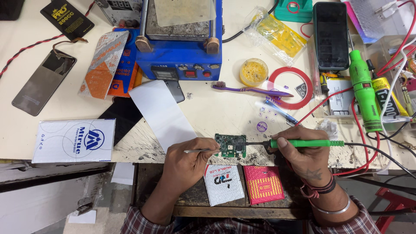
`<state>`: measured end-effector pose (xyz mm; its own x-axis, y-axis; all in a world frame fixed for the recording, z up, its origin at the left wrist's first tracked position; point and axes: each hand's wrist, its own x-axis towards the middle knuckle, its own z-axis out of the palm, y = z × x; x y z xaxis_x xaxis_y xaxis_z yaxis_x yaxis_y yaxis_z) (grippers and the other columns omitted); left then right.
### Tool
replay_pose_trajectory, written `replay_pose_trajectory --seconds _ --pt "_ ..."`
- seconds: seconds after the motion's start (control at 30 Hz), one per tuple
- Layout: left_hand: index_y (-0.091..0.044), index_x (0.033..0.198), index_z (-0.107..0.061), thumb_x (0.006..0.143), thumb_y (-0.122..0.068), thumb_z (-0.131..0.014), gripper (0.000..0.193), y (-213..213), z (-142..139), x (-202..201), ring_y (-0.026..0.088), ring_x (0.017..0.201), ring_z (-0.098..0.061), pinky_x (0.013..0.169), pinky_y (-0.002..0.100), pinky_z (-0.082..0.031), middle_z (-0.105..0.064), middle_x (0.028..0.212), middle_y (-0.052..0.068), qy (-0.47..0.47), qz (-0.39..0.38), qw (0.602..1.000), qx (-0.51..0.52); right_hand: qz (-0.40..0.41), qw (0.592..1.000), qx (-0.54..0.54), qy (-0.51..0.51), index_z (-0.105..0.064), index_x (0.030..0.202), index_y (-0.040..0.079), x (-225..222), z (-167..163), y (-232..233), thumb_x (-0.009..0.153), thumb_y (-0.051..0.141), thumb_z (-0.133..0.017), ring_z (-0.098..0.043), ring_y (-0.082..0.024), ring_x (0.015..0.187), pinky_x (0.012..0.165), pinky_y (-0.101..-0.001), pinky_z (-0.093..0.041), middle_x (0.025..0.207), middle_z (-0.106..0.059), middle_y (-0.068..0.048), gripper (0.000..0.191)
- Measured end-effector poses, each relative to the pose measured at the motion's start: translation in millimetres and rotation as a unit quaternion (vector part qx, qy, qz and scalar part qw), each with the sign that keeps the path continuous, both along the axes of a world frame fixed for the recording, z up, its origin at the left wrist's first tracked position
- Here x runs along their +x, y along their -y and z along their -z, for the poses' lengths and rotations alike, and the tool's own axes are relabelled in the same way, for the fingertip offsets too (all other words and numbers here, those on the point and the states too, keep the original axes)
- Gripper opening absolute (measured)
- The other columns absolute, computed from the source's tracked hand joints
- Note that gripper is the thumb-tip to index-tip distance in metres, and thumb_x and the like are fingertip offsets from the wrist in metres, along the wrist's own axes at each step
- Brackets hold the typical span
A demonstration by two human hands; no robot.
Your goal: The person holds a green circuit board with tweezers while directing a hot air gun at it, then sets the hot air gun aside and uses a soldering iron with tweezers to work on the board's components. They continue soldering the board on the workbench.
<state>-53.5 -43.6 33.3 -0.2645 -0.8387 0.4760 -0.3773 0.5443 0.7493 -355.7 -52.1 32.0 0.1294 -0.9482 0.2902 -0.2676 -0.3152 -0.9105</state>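
A small green circuit board (230, 145) lies at the front edge of the white workbench (208, 108). My left hand (188, 158) grips metal tweezers (200, 151) whose tips touch the board's left side. My right hand (305, 151) holds a green-handled soldering iron (305, 143), its dark tip resting at the board's right edge. A black cable runs off to the right from the iron's handle.
Behind the board lie a purple toothbrush (251, 89), a yellow flux tin (253, 72), a red tape ring (289, 88) and a blue heating station (182, 43). A black phone (331, 34) and a green tool (365, 93) sit at right. Two small packets (242, 184) rest on the lower shelf.
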Motion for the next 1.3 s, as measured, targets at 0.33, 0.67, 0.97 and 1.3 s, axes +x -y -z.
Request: replay_pose_trajectory --seconds 0.33,0.67,0.97,1.3 --pt "-0.004 0.1 -0.061 0.095 -0.006 -0.072 0.013 0.2 -1.3 0.1 0.021 0.084 -0.081 0.064 0.029 -0.066 -0.078 0.096 0.007 0.001 0.006 1.0 -0.01 0.003 1.0 -0.004 -0.009 -0.074 0.089 -0.002 0.4 -1.8 0.9 0.094 0.012 -0.069 -0.074 -0.013 0.064 0.061 -0.025 -0.059 0.076 -0.077 -0.009 0.015" --pt "-0.005 0.1 -0.063 0.095 -0.007 -0.072 0.01 0.4 -1.1 -0.4 0.02 0.083 -0.081 0.062 0.028 -0.065 -0.079 0.095 0.007 0.01 -0.002 1.0 0.004 -0.012 1.0 -0.002 -0.01 -0.076 0.088 -0.001 -2.5 -1.6 1.5 0.093 0.011 -0.069 -0.075 -0.013 0.065 0.061 -0.025 -0.06 0.077 -0.078 -0.009 0.014" --pt "-0.005 0.1 -0.064 0.094 -0.007 -0.072 0.01 -0.7 -4.2 -0.4 0.02 0.082 -0.082 0.062 0.029 -0.065 -0.079 0.096 0.007 0.003 -0.005 1.0 0.015 -0.008 1.0 -0.013 -0.028 -0.076 0.086 -0.001 -4.0 0.4 2.0 0.091 0.011 -0.07 -0.075 -0.013 0.063 0.061 -0.0249 -0.06 0.075 -0.078 -0.008 0.014" --pt "-0.005 0.1 -0.062 0.095 -0.007 -0.071 0.01 -1.7 -3.5 -0.4 0.02 0.081 -0.082 0.062 0.029 -0.065 -0.079 0.096 0.007 -0.001 -0.003 1.0 0.013 0.002 1.0 -0.001 -0.004 -0.076 0.089 -0.002 -5.0 4.3 0.9 0.092 0.01 -0.071 -0.075 -0.013 0.064 0.061 -0.0254 -0.06 0.075 -0.078 -0.008 0.013"
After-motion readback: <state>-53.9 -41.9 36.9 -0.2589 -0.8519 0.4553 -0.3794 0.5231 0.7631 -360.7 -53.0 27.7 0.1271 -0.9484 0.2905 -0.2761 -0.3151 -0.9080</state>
